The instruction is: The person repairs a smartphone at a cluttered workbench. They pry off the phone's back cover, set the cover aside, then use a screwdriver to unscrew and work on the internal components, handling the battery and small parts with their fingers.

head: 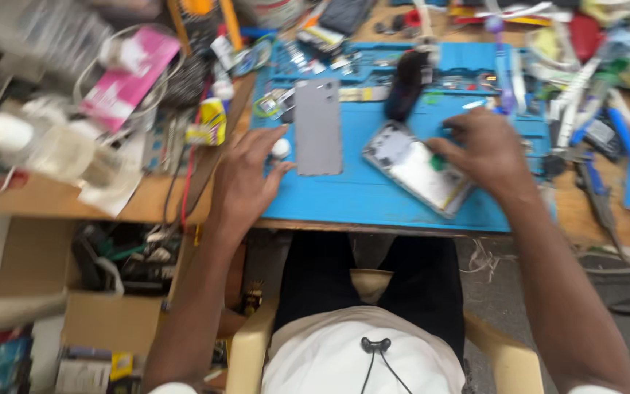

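The right hand [488,149] rests over the upper right edge of an opened phone [418,169], which lies tilted on the blue repair mat [373,193] with its insides facing up. Its fingers are curled together and seem to pinch a small green piece [438,163] against the phone, though motion blur makes the exact grip hard to read. The left hand [246,175] lies on the mat's left edge, fingers loosely spread, with the fingertips beside a small white round object [280,148] and just touching the lower left corner of a grey phone back cover [319,126]. That cover lies flat and upright on the mat, well apart from the opened phone. A dark brush-like tool [407,84] lies just above the phone. The mat's upper tray [468,57] holds small parts. The mat sits on a wooden desk [140,204] crowded with tools; a yellow bottle [213,120] and a pink box [122,76] lie to the left, and a red wire [187,182] runs down over the desk edge. Below the desk on the left stands an open cardboard box [30,255].
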